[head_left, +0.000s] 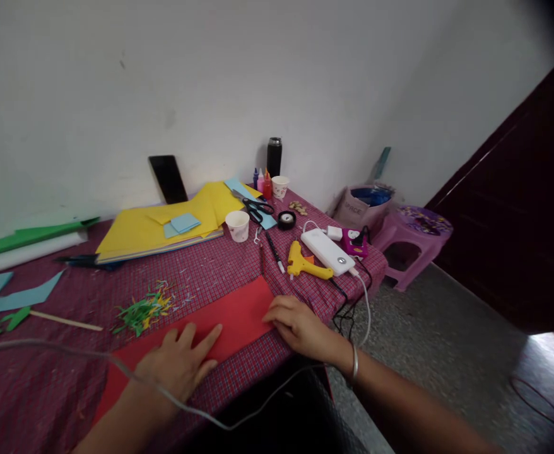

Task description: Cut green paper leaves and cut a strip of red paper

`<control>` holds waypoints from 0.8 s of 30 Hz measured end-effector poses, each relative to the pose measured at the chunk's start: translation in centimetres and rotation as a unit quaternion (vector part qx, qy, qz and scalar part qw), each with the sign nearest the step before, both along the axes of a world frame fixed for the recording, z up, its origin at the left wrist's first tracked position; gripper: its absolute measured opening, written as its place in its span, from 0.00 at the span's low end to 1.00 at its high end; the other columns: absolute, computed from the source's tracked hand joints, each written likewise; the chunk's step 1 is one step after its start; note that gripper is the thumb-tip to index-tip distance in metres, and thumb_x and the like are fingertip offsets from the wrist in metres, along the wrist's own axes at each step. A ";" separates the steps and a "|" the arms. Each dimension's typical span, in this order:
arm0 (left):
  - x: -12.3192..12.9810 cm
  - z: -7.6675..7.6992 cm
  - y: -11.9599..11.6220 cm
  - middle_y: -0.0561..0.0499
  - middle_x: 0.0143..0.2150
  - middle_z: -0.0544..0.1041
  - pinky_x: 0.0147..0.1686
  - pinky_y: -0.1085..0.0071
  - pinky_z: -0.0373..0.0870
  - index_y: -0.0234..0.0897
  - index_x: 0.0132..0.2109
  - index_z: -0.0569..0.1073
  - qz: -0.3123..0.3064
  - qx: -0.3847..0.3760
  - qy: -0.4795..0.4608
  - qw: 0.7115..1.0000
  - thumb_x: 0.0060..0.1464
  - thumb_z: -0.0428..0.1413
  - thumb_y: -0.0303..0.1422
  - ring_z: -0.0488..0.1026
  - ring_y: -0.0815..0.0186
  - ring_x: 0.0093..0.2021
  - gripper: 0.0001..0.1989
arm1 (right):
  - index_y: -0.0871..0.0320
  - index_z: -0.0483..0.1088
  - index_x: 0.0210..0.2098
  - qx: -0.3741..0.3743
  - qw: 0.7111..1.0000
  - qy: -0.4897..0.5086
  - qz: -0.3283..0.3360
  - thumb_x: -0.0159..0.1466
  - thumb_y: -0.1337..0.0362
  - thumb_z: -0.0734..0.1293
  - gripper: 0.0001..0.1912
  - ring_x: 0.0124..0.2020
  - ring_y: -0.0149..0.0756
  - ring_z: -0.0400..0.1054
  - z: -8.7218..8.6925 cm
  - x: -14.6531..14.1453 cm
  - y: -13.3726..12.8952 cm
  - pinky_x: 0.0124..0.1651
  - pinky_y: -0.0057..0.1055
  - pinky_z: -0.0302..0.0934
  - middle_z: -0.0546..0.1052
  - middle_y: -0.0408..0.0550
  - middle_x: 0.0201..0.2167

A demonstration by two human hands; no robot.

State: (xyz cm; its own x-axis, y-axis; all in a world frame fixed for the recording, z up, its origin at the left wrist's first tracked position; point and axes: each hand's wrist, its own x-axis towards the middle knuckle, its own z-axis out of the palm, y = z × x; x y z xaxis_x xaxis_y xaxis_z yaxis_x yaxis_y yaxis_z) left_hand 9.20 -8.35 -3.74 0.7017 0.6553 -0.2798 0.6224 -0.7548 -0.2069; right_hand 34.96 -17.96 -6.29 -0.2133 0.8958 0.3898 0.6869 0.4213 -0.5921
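Note:
A long strip of red paper (239,315) lies slantwise along the near edge of the table. My left hand (175,362) rests on its left part with fingers spread, the thumb and fingertips against the paper. At the strip's right end, my right hand (296,325) has its fingers bent together on the paper's edge, and a bangle is on that wrist. Beyond the strip is a heap of green and yellow paper shreds (144,311). A dark pencil (262,260) lies near the paper's upper right corner. A pale cable passes over my left forearm.
Behind are yellow sheets (163,217), scissors (254,205), paper cups (238,227), a yellow glue gun (305,263) and a white power bank (327,251). Cables hang off the table's right edge. A pink stool (409,233) stands beyond. Green and blue paper pieces lie left.

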 end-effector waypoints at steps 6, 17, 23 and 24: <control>-0.8 -1.7 0.8 0.44 0.68 0.60 0.50 0.51 0.67 0.53 0.65 0.61 -0.036 0.009 -0.022 0.999 0.61 0.49 0.38 0.70 0.48 0.54 0.25 | 0.58 0.72 0.41 -0.017 0.999 0.005 -0.045 0.64 0.78 0.60 0.14 0.39 0.34 0.68 -0.4 -0.3 0.4 0.45 0.31 0.62 0.73 0.48 0.38; 0.0 0.1 0.4 0.46 0.70 0.53 0.42 0.54 0.73 0.53 0.66 0.58 -0.024 0.020 -0.013 0.999 0.58 0.53 0.39 0.74 0.50 0.47 0.29 | 0.57 0.71 0.35 -0.021 0.988 0.093 -0.119 0.63 0.80 0.59 0.14 0.38 0.33 0.67 -0.4 -1.0 0.7 0.41 0.29 0.62 0.70 0.46 0.35; 0.4 -0.1 0.4 0.45 0.69 0.57 0.39 0.55 0.74 0.52 0.67 0.57 -0.010 0.001 0.001 1.000 0.58 0.52 0.44 0.71 0.45 0.52 0.30 | 0.56 0.71 0.40 -0.029 0.991 0.097 -0.084 0.62 0.78 0.62 0.13 0.43 0.34 0.67 0.2 -0.1 0.1 0.48 0.33 0.60 0.72 0.46 0.39; 0.5 -0.1 0.4 0.44 0.69 0.57 0.39 0.55 0.74 0.51 0.67 0.57 -0.007 0.000 0.000 1.000 0.58 0.51 0.45 0.70 0.44 0.52 0.30 | 0.55 0.71 0.41 -0.036 0.993 0.080 -0.078 0.62 0.78 0.63 0.14 0.44 0.35 0.67 0.3 0.1 0.0 0.49 0.35 0.60 0.73 0.46 0.40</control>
State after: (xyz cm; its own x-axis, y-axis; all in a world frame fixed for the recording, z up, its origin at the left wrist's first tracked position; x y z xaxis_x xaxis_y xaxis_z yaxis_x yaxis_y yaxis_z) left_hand 9.67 -7.96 -3.86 0.7112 0.6451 -0.2794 0.6115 -0.7637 -0.2069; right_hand 35.05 -18.01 -5.99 -0.0105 0.9397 0.3420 0.6353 0.2704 -0.7234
